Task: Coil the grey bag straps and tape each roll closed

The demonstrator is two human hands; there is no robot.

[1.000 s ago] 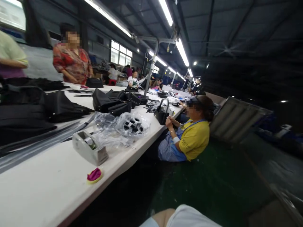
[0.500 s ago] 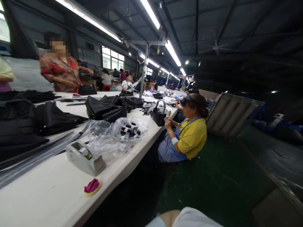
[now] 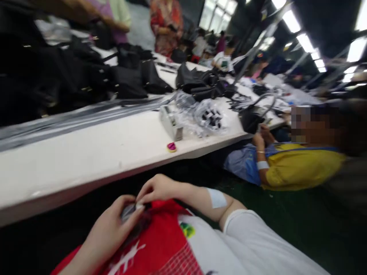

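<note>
Close to my body, over a red apron (image 3: 169, 225), my left hand (image 3: 110, 225) curls its thumb and fingers around a small dark grey, shiny item (image 3: 128, 211). Its kind is blurred and mostly covered by the fingers. My right hand (image 3: 157, 188) meets it from the other side, fingertips pinched together at the item's edge by my left thumb. Both hands are below and in front of the white table's edge. On the table nearest to them lies a small magenta and yellow round piece (image 3: 171, 147), with a grey tape dispenser (image 3: 172, 124) behind it.
Clear plastic bags (image 3: 210, 116) with black and white pieces lie beside the dispenser. Black bags (image 3: 126, 82) crowd the table's (image 3: 86, 149) far side, behind long grey strips (image 3: 86, 114). A co-worker in yellow (image 3: 304, 166) sits at right, holding a black bag (image 3: 250, 118). Other people stand beyond.
My view has turned left and down, tilting the scene. Both my hands and the red apron have come into sight; before, only part of an arm and a white sleeve showed.
</note>
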